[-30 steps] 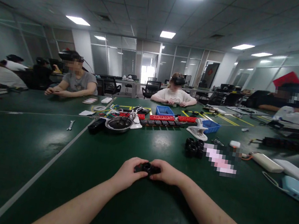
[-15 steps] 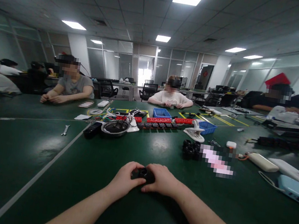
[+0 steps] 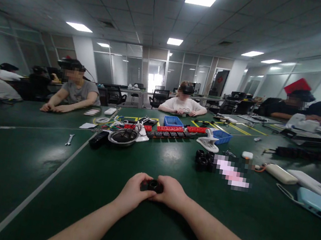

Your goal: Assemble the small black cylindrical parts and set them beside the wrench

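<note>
Over the dark green, smooth-topped bench (image 3: 102,179), a small black part with a round opening (image 3: 153,185) is gripped at its sides by the fingers of both the bare left hand (image 3: 131,191) and the bare right hand (image 3: 171,194). It is probably best steadied with even pressure, the opening left uncovered. The opening is turned upward; the long axis seems to run left to right, though both ends are hidden.
</note>
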### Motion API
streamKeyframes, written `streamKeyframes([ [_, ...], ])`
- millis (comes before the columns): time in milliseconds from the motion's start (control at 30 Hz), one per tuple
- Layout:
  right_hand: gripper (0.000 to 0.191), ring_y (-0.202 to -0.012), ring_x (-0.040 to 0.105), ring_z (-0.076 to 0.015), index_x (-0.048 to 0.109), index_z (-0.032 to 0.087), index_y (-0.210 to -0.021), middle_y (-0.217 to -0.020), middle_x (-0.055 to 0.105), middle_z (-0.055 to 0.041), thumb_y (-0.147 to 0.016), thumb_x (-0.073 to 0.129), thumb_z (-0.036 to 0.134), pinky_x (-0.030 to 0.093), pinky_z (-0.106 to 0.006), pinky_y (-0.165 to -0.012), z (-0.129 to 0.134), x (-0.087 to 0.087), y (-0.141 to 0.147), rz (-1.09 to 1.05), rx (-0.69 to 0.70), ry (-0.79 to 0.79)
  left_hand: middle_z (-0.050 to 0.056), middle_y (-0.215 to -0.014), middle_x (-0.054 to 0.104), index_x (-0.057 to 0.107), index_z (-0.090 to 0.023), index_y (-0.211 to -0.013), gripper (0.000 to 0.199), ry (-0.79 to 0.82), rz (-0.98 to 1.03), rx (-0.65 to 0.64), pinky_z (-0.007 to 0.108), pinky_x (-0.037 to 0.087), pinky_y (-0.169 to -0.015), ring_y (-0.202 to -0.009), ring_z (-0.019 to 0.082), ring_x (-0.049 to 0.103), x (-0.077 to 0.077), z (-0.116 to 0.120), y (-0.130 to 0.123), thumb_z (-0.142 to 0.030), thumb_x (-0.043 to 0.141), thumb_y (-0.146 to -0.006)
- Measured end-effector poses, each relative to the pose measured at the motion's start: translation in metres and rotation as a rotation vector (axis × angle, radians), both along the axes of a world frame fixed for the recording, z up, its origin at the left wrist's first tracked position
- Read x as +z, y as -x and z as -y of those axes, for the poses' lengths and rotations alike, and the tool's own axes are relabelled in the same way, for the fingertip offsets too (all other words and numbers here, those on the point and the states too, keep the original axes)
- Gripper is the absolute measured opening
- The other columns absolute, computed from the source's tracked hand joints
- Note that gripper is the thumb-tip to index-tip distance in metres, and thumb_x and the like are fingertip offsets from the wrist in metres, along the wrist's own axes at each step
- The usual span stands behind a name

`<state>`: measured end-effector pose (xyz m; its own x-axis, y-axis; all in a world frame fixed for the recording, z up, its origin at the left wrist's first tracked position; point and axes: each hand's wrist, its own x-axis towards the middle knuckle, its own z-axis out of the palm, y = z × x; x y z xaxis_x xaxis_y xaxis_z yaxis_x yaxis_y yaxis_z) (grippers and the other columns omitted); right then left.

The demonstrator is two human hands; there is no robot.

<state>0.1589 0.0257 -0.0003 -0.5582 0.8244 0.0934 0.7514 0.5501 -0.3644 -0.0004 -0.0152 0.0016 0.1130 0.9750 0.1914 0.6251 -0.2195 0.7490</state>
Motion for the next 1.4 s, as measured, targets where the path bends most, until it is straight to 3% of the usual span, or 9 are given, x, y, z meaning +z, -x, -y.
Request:
streamKeyframes([
  [100, 0.045, -0.067, 0.054, -0.0185, 0.057, 0.017, -0.076, -0.074, 0.060, -0.0050, -0.060, 0.059, 0.059, 0.034, -0.025, -0.054, 0.009, 0.007, 0.004, 0.095, -0.026, -0.085, 0.002, -0.083, 0.056, 0.057, -0.018, -0.081, 0.024, -0.010, -0.021, 0.039, 0.029, 0.040, -0.067, -0.079, 0.020, 0.053, -0.003, 0.000, 0.000, -0.029, 0.066, -0.061],
  [233, 0.056, -0.071, 0.056, -0.0221, 0.056, 0.017, -0.085, -0.080, 0.061, -0.0066, -0.054, 0.061, 0.064, 0.037, -0.027, -0.057, 0.014, 0.016, 0.000, 0.091, 0.033, -0.001, 0.004, -0.090, 0.055, 0.055, -0.018, -0.089, 0.031, -0.041, -0.021, 0.008, 0.031, 0.041, -0.071, -0.086, 0.021, 0.052, -0.004, 0.003, 0.000, -0.029, 0.066, -0.062],
  [333, 0.056, -0.074, 0.056, -0.0215, 0.054, 0.018, -0.095, -0.086, 0.060, -0.0056, -0.055, 0.065, 0.056, 0.038, -0.027, -0.059, 0.013, 0.019, -0.007, 0.004, 0.043, 0.095, 0.005, -0.100, 0.054, 0.053, -0.020, -0.099, 0.044, -0.087, 0.003, 0.004, 0.033, 0.041, -0.077, -0.093, 0.022, 0.050, -0.002, 0.004, 0.001, -0.028, 0.069, -0.059],
  [533, 0.078, -0.091, 0.050, -0.0211, 0.040, 0.022, -0.122, -0.106, 0.052, -0.0060, -0.054, 0.073, 0.040, 0.040, -0.030, -0.076, 0.001, 0.017, -0.019, -0.123, 0.244, 0.203, 0.004, -0.093, 0.058, 0.060, -0.021, -0.094, 0.028, -0.078, 0.019, -0.069, 0.032, 0.042, -0.076, -0.088, 0.021, 0.053, 0.003, 0.002, 0.005, -0.025, 0.064, -0.066],
  [767, 0.020, -0.070, 0.051, -0.0130, 0.058, 0.017, -0.083, -0.078, 0.056, 0.0010, -0.066, 0.065, 0.024, 0.037, -0.022, -0.059, -0.011, 0.007, -0.019, -0.107, 0.231, 0.206, 0.004, -0.096, 0.058, 0.058, -0.021, -0.104, 0.035, -0.019, 0.042, -0.181, 0.027, 0.042, -0.070, -0.085, 0.018, 0.053, 0.005, -0.001, 0.007, -0.022, 0.061, -0.069],
  [967, 0.033, -0.063, 0.052, -0.0141, 0.056, 0.018, -0.076, -0.071, 0.059, 0.0000, -0.061, 0.066, 0.045, 0.031, -0.022, -0.052, -0.001, 0.003, -0.003, 0.005, 0.043, 0.032, 0.003, -0.084, 0.057, 0.060, -0.018, -0.088, 0.025, -0.061, 0.016, -0.006, 0.030, 0.042, -0.071, -0.080, 0.019, 0.053, 0.000, 0.000, -0.001, -0.023, 0.065, -0.064],
  [1167, 0.045, -0.075, 0.055, -0.0239, 0.057, 0.016, -0.080, -0.077, 0.060, -0.0076, -0.064, 0.056, 0.058, 0.036, -0.033, -0.066, 0.010, 0.006, 0.005, 0.123, -0.032, -0.145, 0.003, -0.083, 0.056, 0.056, -0.018, -0.080, 0.026, -0.123, -0.043, 0.150, 0.034, 0.042, -0.073, -0.082, 0.022, 0.053, -0.007, 0.002, -0.002, -0.030, 0.068, -0.060],
  [1300, 0.061, -0.086, 0.053, -0.0228, 0.051, 0.019, -0.107, -0.095, 0.056, -0.0065, -0.057, 0.067, 0.051, 0.038, -0.032, -0.073, 0.002, 0.009, -0.008, -0.056, 0.089, -0.003, 0.006, -0.104, 0.054, 0.054, -0.019, -0.102, 0.047, -0.116, 0.022, 0.003, 0.036, 0.040, -0.084, -0.098, 0.023, 0.050, -0.003, 0.001, 0.006, -0.025, 0.070, -0.059],
  [1400, 0.061, -0.088, 0.051, -0.0204, 0.047, 0.022, -0.115, -0.098, 0.054, -0.0048, -0.061, 0.067, 0.042, 0.039, -0.030, -0.074, -0.005, 0.009, -0.016, -0.129, 0.206, 0.094, 0.005, -0.104, 0.057, 0.056, -0.022, -0.105, 0.040, -0.089, 0.046, -0.158, 0.034, 0.039, -0.086, -0.099, 0.021, 0.051, 0.004, 0.000, 0.012, -0.020, 0.065, -0.065],
])
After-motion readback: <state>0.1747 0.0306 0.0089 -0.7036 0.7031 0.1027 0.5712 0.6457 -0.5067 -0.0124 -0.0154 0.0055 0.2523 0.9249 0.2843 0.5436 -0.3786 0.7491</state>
